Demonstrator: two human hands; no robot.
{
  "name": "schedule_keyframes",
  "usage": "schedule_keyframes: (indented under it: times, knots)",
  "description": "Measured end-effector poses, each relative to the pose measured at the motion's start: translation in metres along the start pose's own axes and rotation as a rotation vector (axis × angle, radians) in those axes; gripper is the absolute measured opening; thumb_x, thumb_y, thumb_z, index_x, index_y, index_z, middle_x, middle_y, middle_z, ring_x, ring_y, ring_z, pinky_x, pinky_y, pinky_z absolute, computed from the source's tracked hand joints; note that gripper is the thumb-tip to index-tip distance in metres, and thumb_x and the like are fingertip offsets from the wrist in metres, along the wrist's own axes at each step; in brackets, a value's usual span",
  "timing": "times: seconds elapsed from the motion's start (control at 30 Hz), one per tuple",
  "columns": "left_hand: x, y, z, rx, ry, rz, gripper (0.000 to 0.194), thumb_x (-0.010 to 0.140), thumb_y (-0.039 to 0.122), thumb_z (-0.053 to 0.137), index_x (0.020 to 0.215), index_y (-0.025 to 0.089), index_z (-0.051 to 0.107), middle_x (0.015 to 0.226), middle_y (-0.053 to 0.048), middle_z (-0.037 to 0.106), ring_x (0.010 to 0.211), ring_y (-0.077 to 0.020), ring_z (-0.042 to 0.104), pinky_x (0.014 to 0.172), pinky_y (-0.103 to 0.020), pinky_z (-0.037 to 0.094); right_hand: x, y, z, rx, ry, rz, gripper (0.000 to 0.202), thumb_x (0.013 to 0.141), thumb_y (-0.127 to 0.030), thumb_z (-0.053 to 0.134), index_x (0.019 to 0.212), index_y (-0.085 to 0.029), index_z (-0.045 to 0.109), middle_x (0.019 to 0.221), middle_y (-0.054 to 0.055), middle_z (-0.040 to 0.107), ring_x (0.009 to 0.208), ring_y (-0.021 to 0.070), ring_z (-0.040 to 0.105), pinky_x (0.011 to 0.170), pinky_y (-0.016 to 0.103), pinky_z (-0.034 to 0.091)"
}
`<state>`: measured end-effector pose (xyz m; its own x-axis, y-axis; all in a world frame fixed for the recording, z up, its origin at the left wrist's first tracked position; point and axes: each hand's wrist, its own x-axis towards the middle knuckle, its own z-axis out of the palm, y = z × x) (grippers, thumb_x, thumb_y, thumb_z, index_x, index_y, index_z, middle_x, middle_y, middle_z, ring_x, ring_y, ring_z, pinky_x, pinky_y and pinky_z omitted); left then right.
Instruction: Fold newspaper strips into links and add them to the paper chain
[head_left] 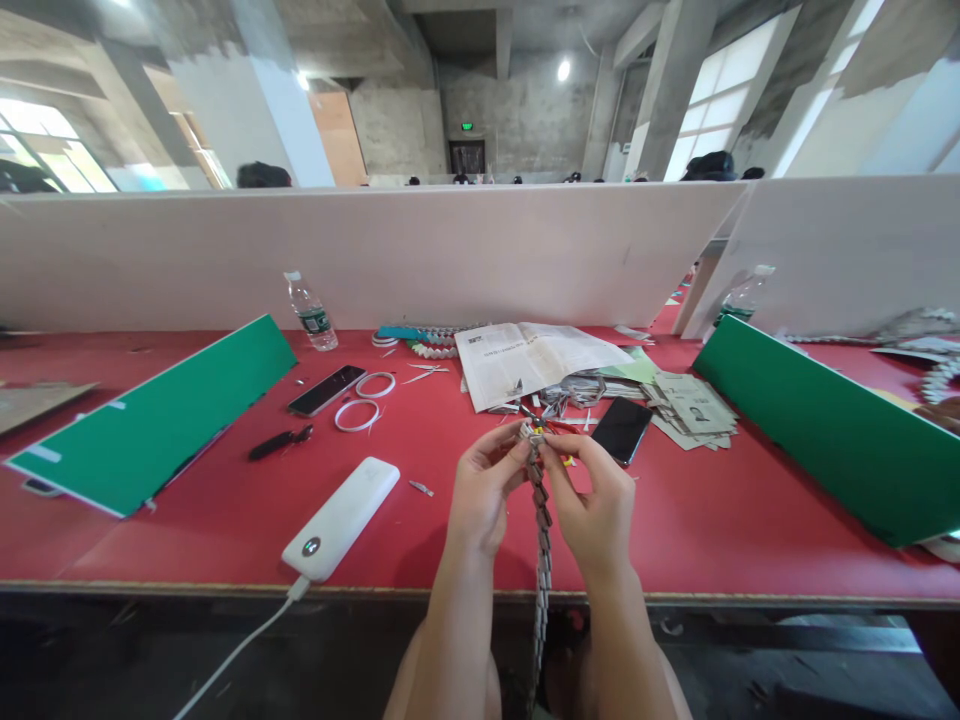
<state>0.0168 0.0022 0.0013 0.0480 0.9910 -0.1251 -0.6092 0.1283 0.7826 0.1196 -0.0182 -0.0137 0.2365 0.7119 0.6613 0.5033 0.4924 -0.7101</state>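
Note:
A long braided chain of folded paper (pixel 541 540) hangs from my fingers and drops past the table's front edge between my forearms. My left hand (pixel 487 480) pinches its upper end from the left. On the other side my right hand (pixel 594 490) pinches the same end, fingertips close to the left ones. The small folds between the fingertips are partly hidden. Just behind my hands lies a tool with red-orange handles (pixel 555 426), partly covered by my fingers. A black phone (pixel 622 430) rests right of it.
A white power bank (pixel 341 520) with a cable lies front left. Behind it are tape rings (pixel 357 415), another phone (pixel 327 390) and a dark-handled tool (pixel 280 442). Newspaper (pixel 536 360) and paper pieces (pixel 694 408) lie farther back. Green panels (pixel 165 420) flank the red table; a bottle (pixel 311 312) stands behind.

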Motion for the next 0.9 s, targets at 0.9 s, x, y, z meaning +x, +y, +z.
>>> schedule_keyframes:
  times: [0.9]
  knots:
    - [0.0004,-0.0009,-0.0009,-0.006,-0.040,-0.040,0.027,0.059,0.021,0.078,0.085,0.016,0.071,0.084,-0.005,0.069,0.075,-0.0133,0.062,0.066,-0.025,0.050,-0.0004,-0.0001,0.0018,-0.018,-0.016,-0.002,0.004,0.084,-0.017,0.055,0.083,-0.018,0.058,0.075,0.002,0.063,0.071,0.0141,0.059,0.065,0.025,0.047]
